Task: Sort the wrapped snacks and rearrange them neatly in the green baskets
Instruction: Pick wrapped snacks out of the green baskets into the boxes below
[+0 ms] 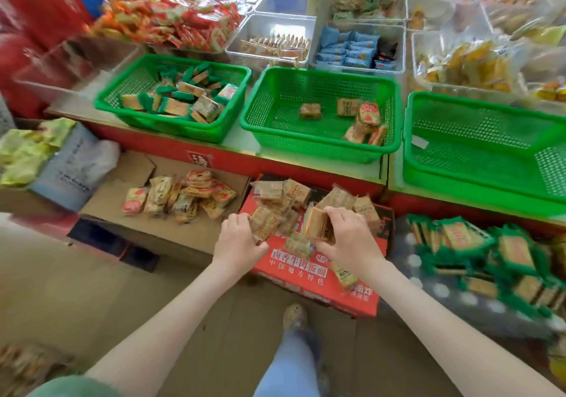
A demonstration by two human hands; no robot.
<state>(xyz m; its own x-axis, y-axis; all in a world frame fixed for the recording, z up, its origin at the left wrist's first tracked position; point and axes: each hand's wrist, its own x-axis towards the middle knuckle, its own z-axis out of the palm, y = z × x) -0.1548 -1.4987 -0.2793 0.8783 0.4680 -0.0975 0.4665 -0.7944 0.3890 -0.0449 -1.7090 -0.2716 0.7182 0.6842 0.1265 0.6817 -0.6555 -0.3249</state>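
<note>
Three green baskets stand in a row on the red counter. The left basket [110,102] holds several green-edged and tan packets. A few tan and red-printed packets lie in the middle basket [254,121], and the right basket [459,176] holds only a small white slip. Below them, a red carton [306,277] carries a pile of tan wrapped snacks [284,194]. My left hand [237,243] grips one tan packet [265,223] over the carton. My right hand [349,237] grips another tan packet [318,223] beside it.
A brown cardboard box [116,200] at the left bears several red-printed packets [183,194]. Green-edged packets [477,252] lie heaped at the right. Clear bins [245,38] of other snacks fill the counter behind the baskets. My shoe [294,317] stands on the floor below the carton.
</note>
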